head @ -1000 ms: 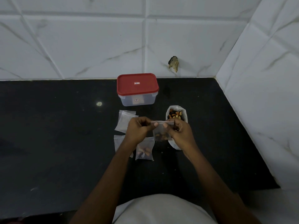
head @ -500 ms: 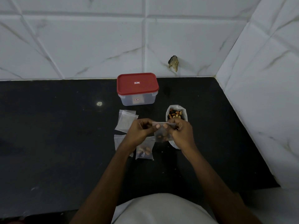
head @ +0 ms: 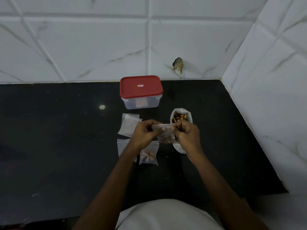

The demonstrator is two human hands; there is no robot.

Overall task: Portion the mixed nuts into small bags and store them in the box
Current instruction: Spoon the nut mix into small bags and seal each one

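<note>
Fingertips of the left hand and right hand pinch the top strip of a small clear bag holding nuts, lifted over the black counter just in front of the open mixed-nuts bag. Its seal looks shut, perhaps. A filled bag lies beneath the left wrist, empty bags lie to its left, and the red-lidded box stands closed behind.

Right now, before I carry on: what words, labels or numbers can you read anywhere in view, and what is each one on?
On the lid: lid sticker, too small to read.
On the box front: box sticker, too blurred to read.
On the held bag: no print visible.
Nothing readable elsewhere.
</note>
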